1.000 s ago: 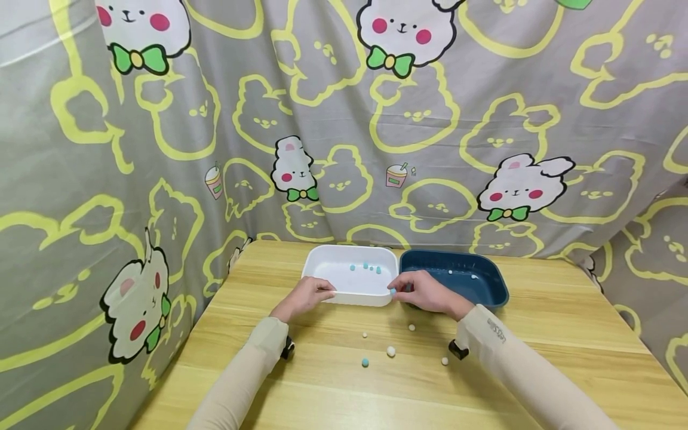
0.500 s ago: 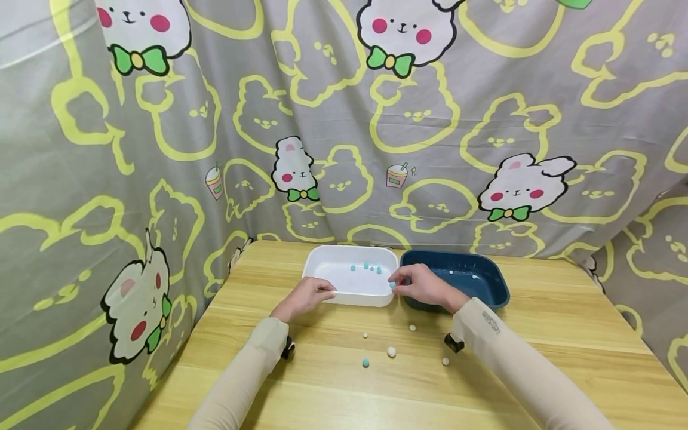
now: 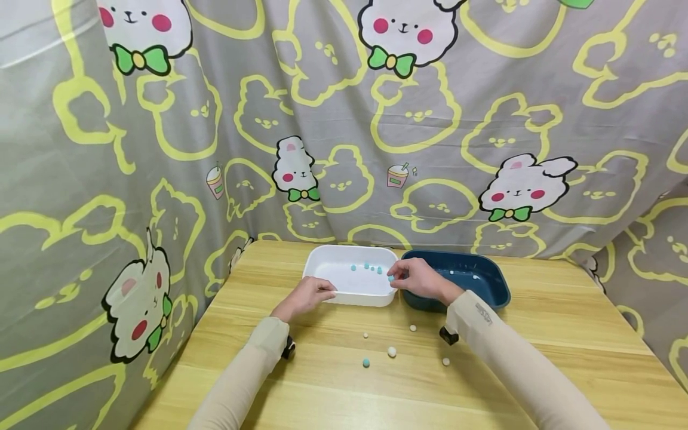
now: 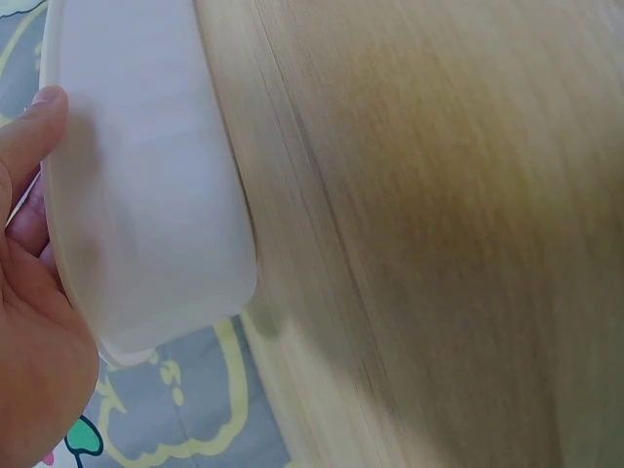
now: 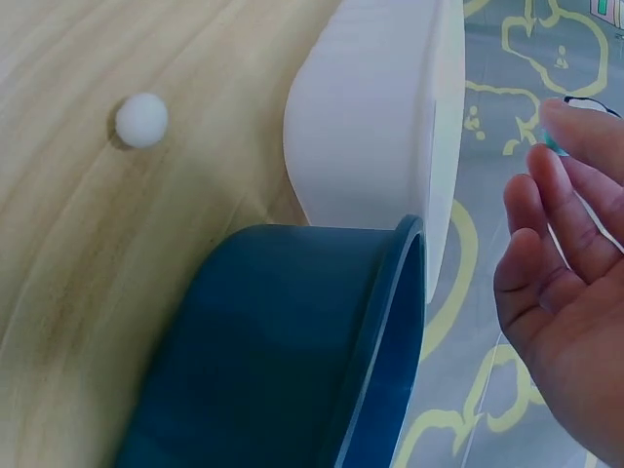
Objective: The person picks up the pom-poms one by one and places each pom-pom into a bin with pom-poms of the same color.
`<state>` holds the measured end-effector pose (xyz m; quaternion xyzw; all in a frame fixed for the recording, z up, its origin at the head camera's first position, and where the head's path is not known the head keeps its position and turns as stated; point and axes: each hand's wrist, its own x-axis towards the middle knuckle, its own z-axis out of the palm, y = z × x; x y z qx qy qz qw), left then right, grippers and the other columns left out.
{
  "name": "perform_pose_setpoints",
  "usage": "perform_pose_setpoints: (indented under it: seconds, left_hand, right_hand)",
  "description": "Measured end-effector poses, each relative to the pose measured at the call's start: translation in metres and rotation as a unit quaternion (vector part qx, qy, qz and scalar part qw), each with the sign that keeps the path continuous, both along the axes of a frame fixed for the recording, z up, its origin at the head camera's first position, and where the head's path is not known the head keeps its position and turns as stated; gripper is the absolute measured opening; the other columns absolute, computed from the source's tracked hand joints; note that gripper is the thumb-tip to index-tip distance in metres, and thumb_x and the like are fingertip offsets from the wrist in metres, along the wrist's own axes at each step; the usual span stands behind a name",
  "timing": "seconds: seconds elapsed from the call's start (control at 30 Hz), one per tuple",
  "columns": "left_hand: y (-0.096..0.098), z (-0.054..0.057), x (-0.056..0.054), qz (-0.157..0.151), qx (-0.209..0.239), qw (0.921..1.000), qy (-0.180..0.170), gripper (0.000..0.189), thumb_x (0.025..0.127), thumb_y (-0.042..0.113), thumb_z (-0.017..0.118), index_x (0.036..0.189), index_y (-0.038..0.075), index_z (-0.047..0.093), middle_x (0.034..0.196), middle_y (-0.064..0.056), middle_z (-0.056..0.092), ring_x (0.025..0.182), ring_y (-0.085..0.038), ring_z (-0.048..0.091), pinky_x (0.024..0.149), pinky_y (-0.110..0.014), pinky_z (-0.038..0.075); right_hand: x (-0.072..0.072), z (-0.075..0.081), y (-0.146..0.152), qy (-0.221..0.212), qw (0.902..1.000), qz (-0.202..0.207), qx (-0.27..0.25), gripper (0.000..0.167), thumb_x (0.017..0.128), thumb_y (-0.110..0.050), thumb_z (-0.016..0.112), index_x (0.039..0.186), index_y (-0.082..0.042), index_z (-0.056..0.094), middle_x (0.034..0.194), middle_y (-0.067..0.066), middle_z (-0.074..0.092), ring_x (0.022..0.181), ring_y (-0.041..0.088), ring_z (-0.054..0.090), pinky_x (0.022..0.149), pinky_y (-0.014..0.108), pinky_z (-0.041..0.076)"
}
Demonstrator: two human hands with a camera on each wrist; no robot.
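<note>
At the front rim of a white plastic basin (image 3: 365, 298), my left hand (image 3: 305, 297) grips the edge. The left wrist view shows the thumb (image 4: 47, 102) on the outer side of that wall, with the other fingers partly hidden behind the rim. My right hand (image 3: 421, 279) pinches a small light-blue ball (image 3: 391, 278) between thumb and fingertips, above the white basin's right end. In the right wrist view the ball (image 5: 552, 144) is mostly covered by the fingers. Several small light-blue balls (image 3: 379, 270) lie on the white basin's floor.
A dark blue basin (image 3: 497, 286) stands against the white one's right side, with small white balls (image 3: 451, 272) inside. On the wooden table (image 3: 322, 388) in front lie a light-blue ball (image 3: 366, 362) and several white balls (image 3: 392, 352). A patterned curtain (image 3: 344, 131) hangs behind.
My right hand has shifted slightly up and away, carrying the light-blue ball a little farther over the white basin's right end. The left hand keeps its grip on the rim.
</note>
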<state>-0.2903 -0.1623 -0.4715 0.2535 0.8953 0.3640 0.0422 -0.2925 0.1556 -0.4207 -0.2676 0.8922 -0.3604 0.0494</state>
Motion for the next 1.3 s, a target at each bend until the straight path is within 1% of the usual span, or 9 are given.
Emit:
perform_pose_setpoints:
  seconds: [0.23, 0.4, 0.6, 0.9, 1.0, 1.1, 1.23, 1.3]
  left_hand:
    - [0.000, 0.000, 0.001, 0.006, -0.003, 1.0000, -0.005, 0.012, 0.092, 0.021, 0.063, 0.094, 0.015, 0.074, 0.090, 0.006, 0.069, 0.081, -0.008, 0.060, 0.072, -0.028, 0.049]
    - [0.000, 0.001, 0.001, 0.008, -0.003, 1.0000, -0.005, 0.011, 0.092, 0.020, 0.063, 0.093, 0.015, 0.074, 0.090, 0.006, 0.069, 0.080, -0.007, 0.060, 0.071, -0.028, 0.049]
    - [0.000, 0.001, 0.000, 0.006, -0.002, 1.0000, -0.001, 0.011, 0.092, 0.020, 0.064, 0.092, 0.014, 0.074, 0.089, 0.006, 0.069, 0.080, -0.007, 0.061, 0.071, -0.027, 0.050]
    - [0.000, 0.000, -0.001, 0.006, -0.003, 1.0000, -0.002, 0.012, 0.092, 0.020, 0.063, 0.093, 0.016, 0.074, 0.090, 0.006, 0.069, 0.081, -0.007, 0.061, 0.072, -0.028, 0.049]
    - [0.000, 0.000, 0.000, 0.007, -0.004, 1.0000, -0.004, 0.012, 0.092, 0.020, 0.063, 0.093, 0.016, 0.074, 0.089, 0.006, 0.069, 0.080, -0.007, 0.061, 0.071, -0.027, 0.050]
    - [0.000, -0.001, -0.001, 0.007, -0.002, 1.0000, -0.003, 0.011, 0.092, 0.020, 0.064, 0.092, 0.016, 0.074, 0.088, 0.007, 0.069, 0.079, -0.007, 0.061, 0.071, -0.027, 0.050]
    - [0.000, -0.001, -0.001, 0.004, 0.000, 1.0000, -0.001, 0.011, 0.092, 0.020, 0.064, 0.091, 0.016, 0.074, 0.087, 0.007, 0.069, 0.078, -0.007, 0.060, 0.070, -0.027, 0.049]
    - [0.000, -0.002, -0.001, 0.004, 0.000, 1.0000, -0.001, 0.011, 0.092, 0.020, 0.064, 0.091, 0.017, 0.074, 0.088, 0.007, 0.069, 0.079, -0.006, 0.060, 0.071, -0.027, 0.049]
  right_hand:
    - [-0.005, 0.003, -0.004, -0.008, 0.9999, 0.009, 0.012, 0.019, 0.088, -0.012, 0.068, 0.105, -0.002, 0.068, 0.082, -0.003, 0.062, 0.072, 0.013, 0.057, 0.067, 0.031, 0.049]
    - [-0.011, 0.000, -0.006, -0.018, 0.9997, 0.008, 0.015, 0.018, 0.089, -0.012, 0.067, 0.104, -0.003, 0.069, 0.083, -0.003, 0.063, 0.073, 0.013, 0.058, 0.068, 0.030, 0.049]
    - [-0.019, -0.003, -0.009, -0.039, 0.9991, -0.009, 0.013, 0.018, 0.089, -0.014, 0.067, 0.104, -0.005, 0.069, 0.084, -0.002, 0.063, 0.075, 0.013, 0.058, 0.069, 0.031, 0.049]
    - [-0.027, -0.010, -0.010, -0.030, 0.9991, -0.020, 0.021, 0.018, 0.089, -0.012, 0.066, 0.104, -0.002, 0.069, 0.083, 0.000, 0.063, 0.074, 0.014, 0.057, 0.068, 0.031, 0.049]
    - [-0.029, -0.013, -0.010, -0.040, 0.9986, -0.028, 0.022, 0.018, 0.089, -0.011, 0.066, 0.104, -0.003, 0.069, 0.083, 0.000, 0.063, 0.074, 0.014, 0.056, 0.068, 0.030, 0.048]
    - [-0.032, -0.014, -0.011, -0.051, 0.9980, -0.031, 0.021, 0.018, 0.089, -0.011, 0.066, 0.106, -0.004, 0.069, 0.084, 0.000, 0.063, 0.077, 0.015, 0.058, 0.071, 0.031, 0.049]
    - [-0.035, -0.014, -0.010, -0.047, 0.9987, -0.017, 0.014, 0.019, 0.089, -0.013, 0.065, 0.105, -0.003, 0.069, 0.084, 0.001, 0.064, 0.077, 0.016, 0.058, 0.072, 0.033, 0.049]
    - [-0.035, -0.013, -0.010, -0.040, 0.9991, -0.007, 0.013, 0.019, 0.089, -0.014, 0.065, 0.103, -0.003, 0.069, 0.083, 0.002, 0.064, 0.075, 0.016, 0.058, 0.069, 0.032, 0.049]
